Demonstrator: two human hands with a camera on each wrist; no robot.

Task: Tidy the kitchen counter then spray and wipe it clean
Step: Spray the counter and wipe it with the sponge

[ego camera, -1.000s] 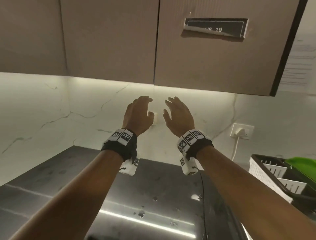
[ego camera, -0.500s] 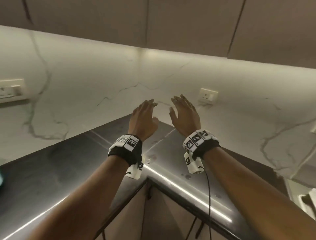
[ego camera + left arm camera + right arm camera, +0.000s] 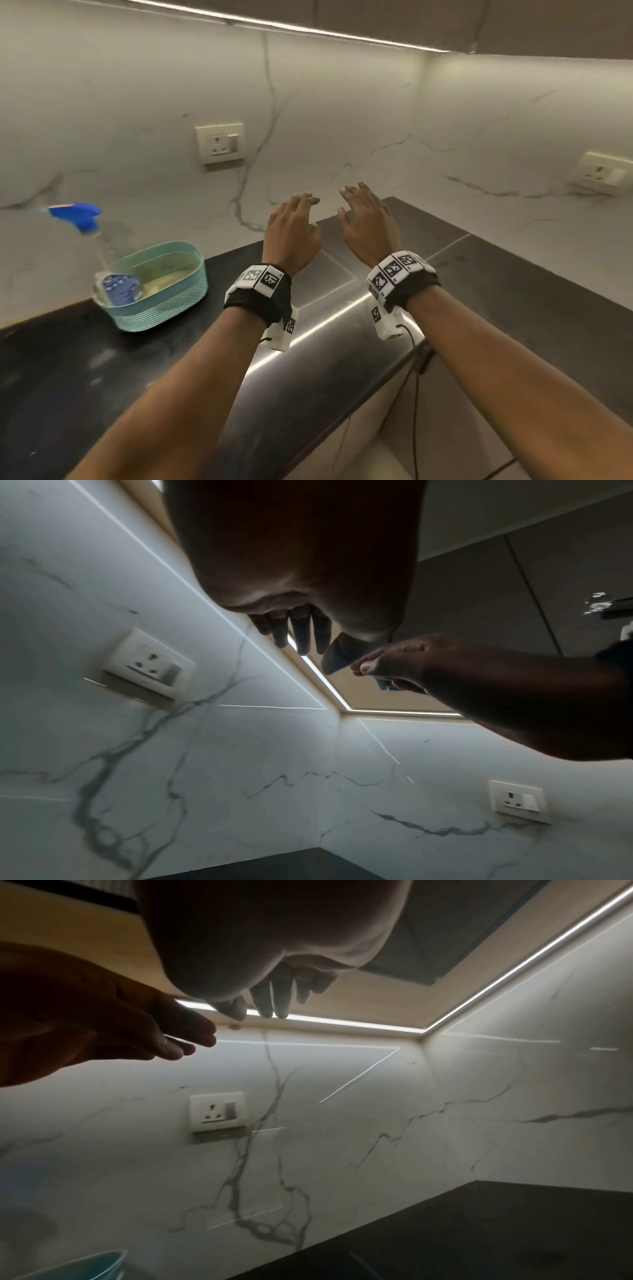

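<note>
Both my hands are raised side by side above the dark counter (image 3: 513, 294), fingers relaxed and holding nothing. My left hand (image 3: 291, 226) and right hand (image 3: 368, 219) hover near the counter's inner corner. To the left a clear spray bottle with a blue trigger head (image 3: 77, 216) stands inside a teal oval basket (image 3: 164, 308) on the counter, well left of my left hand. Something pale lies in the basket behind the bottle. In the left wrist view my left fingers (image 3: 301, 634) hang straight; in the right wrist view my right fingers (image 3: 274, 999) do too.
White marble backsplash meets in a corner behind my hands. One wall socket (image 3: 221, 144) sits above the basket's right, another (image 3: 603, 171) on the right wall. Cabinets with a light strip (image 3: 308, 31) hang overhead. The counter's front edge (image 3: 342, 421) runs below my forearms.
The view has swung left and down from the upper cabinets to the counter corner, bringing the basket and spray bottle into sight. My hands keep the same raised, empty pose.
</note>
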